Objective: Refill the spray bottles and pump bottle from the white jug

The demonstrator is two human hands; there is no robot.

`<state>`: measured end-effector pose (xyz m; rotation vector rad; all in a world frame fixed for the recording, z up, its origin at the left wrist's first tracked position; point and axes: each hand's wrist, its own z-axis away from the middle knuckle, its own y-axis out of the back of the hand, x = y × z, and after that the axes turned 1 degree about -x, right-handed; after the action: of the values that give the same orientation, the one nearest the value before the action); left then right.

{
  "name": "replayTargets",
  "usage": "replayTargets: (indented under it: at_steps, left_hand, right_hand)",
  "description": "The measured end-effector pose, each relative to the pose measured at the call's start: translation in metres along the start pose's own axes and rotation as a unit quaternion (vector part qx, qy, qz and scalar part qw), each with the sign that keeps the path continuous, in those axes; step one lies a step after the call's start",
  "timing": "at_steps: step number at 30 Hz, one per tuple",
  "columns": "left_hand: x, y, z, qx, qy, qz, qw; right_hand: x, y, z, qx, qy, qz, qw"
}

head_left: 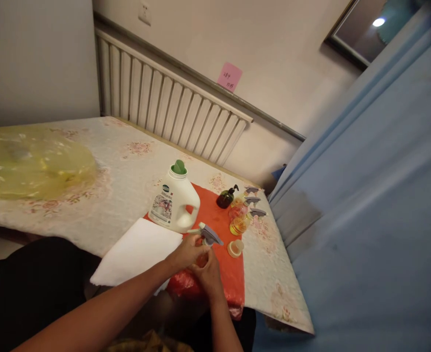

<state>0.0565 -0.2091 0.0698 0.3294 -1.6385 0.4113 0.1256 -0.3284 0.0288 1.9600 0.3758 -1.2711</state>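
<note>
Near the front of the red plastic sheet, both my hands are on a spray bottle with a grey trigger head. My left hand has its fingers closed around the neck just under the head. Lower down, my right hand wraps the bottle's body, most of which the fingers hide. Just beyond my hands stands a large white jug with its handle to the right and a green piece in its mouth. A pale cap lies on the sheet to the right.
Several spray bottles and a dark pump bottle stand at the sheet's right edge. A white cloth lies at the left front, a yellow plastic bag farther left. Behind the table is a radiator; a blue curtain hangs right.
</note>
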Motion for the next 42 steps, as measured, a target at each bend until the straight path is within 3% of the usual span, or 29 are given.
replayTargets:
  at_steps: [7,13,16,20,22,28,32,37,40,42]
  left_hand:
    - [0.045,-0.001,-0.001,-0.028,-0.023,0.05,0.998]
    - [0.077,0.003,0.004,-0.015,-0.041,0.076,0.996]
    - [0.082,0.007,0.005,-0.005,-0.064,0.039,0.997]
    - [0.087,0.007,0.007,-0.026,-0.099,-0.156,0.982]
    - [0.09,0.004,0.007,-0.04,-0.119,-0.205,0.971]
    - [0.097,0.002,0.004,-0.018,-0.087,-0.212,0.973]
    - [0.1,0.006,0.003,0.019,-0.108,-0.188,0.976]
    - [0.097,0.005,0.003,-0.069,-0.098,-0.209,0.971]
    - [0.097,0.004,0.002,-0.009,-0.109,-0.186,0.976]
    - [0.096,0.005,0.001,-0.01,-0.099,-0.186,0.978]
  right_hand:
    - [-0.002,-0.001,0.0,0.008,0.01,-0.002,1.0]
    - [0.007,-0.003,-0.001,0.032,0.007,0.015,0.999]
    - [0.007,-0.004,-0.001,0.034,0.008,0.012,0.999]
    - [0.0,-0.002,-0.001,0.007,0.013,-0.02,1.0]
    - [-0.004,0.0,0.0,-0.011,0.023,-0.039,0.999]
    - [-0.004,0.0,0.0,0.006,0.024,-0.014,1.0]
    - [0.0,-0.002,0.0,0.031,0.002,0.011,0.999]
    - [-0.002,-0.002,0.001,0.005,0.003,-0.009,1.0]
    - [-0.001,-0.001,0.0,0.02,-0.005,0.003,1.0]
    - [0.001,-0.002,0.0,0.025,-0.008,0.011,1.0]
